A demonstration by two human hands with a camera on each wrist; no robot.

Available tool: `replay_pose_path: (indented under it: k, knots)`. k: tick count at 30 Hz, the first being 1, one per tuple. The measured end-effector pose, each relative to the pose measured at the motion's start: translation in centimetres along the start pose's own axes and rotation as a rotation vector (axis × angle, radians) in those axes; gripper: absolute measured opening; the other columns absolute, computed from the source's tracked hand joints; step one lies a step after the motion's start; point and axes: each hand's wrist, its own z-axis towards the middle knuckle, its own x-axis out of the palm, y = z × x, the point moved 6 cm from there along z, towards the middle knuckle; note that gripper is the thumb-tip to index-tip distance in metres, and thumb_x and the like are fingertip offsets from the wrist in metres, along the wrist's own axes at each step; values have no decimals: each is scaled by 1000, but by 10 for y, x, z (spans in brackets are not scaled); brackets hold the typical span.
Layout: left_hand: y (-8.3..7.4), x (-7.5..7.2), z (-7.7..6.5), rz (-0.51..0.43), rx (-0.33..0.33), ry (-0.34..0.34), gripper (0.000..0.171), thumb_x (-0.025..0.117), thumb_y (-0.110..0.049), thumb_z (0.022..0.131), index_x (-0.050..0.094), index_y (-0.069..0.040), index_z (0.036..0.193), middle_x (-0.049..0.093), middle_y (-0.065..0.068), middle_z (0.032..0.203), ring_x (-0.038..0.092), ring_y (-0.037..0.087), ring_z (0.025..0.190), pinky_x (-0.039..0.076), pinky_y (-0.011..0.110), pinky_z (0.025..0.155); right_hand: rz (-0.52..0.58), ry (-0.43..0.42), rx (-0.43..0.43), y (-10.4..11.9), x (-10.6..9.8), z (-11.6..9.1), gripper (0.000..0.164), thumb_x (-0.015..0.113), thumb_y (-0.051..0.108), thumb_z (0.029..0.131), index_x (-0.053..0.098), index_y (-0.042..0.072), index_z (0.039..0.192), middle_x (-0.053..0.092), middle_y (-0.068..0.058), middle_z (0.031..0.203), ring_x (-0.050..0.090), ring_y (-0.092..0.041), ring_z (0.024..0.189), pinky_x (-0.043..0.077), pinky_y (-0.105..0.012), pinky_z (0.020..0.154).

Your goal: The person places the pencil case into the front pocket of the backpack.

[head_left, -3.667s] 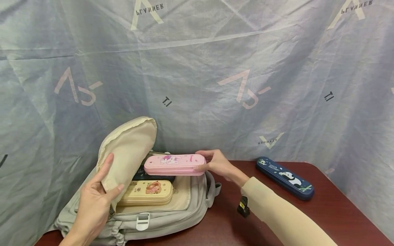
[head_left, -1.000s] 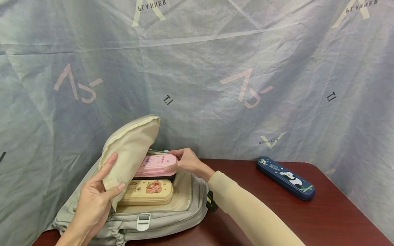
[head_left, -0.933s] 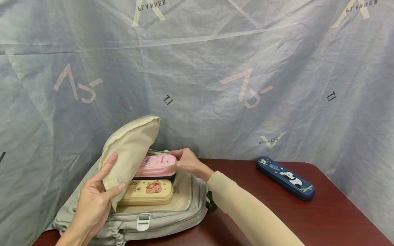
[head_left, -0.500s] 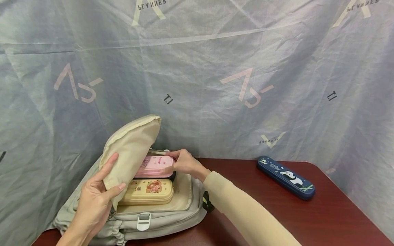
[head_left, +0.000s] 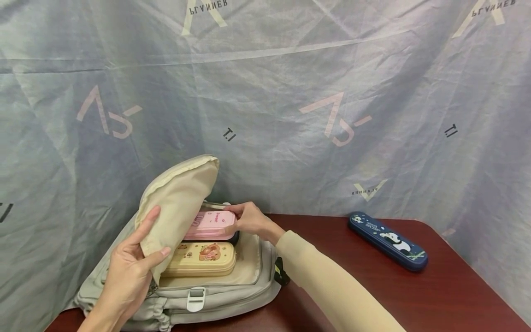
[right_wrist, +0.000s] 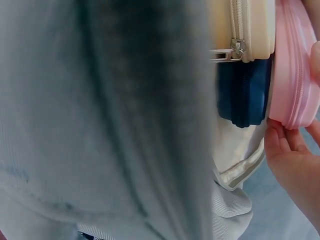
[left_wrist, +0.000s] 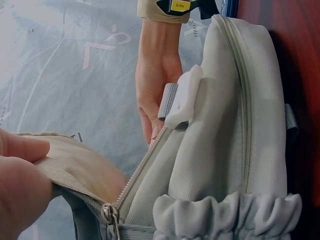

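Observation:
A light grey backpack lies on the table with its cream-lined front flap raised. My left hand pinches the flap's edge between thumb and fingers. In the right wrist view, my right hand grips the end of a pink pencil case. Its far end goes behind the flap in the head view. Under the pink case is a dark blue pencil case, mostly covered. A cream-yellow pencil case with a printed figure lies in the bag's opening, nearer the front.
A navy pencil case with a panda lies at the right on the red-brown table. Printed grey cloth hangs behind the table. A white buckle sits on the backpack's front side.
The right hand has carried the pink pencil case leftward into the bag's opening, over the dark blue one, and lowered it slightly. The left hand still holds up the flap.

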Motion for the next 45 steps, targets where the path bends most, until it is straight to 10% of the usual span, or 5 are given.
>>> replay_pose_path:
  k: [30,45]
  knots:
    - [0,-1,-2,16,-8,-27,86,53,29,92,35,-13,165,21,-5,174,40,-2,144,46,21,107,170,26,51,-7,-6,-5,72,88,-5,77,63,0,144,70,-11,132,67,-27,114,54,-27,90]
    - [3,-5,1,11,-35,-58,86,53,29,93,37,-14,165,14,0,176,41,0,143,46,20,107,36,4,5,-8,-59,-67,64,87,11,87,62,3,146,60,-21,146,63,-39,126,58,-42,96]
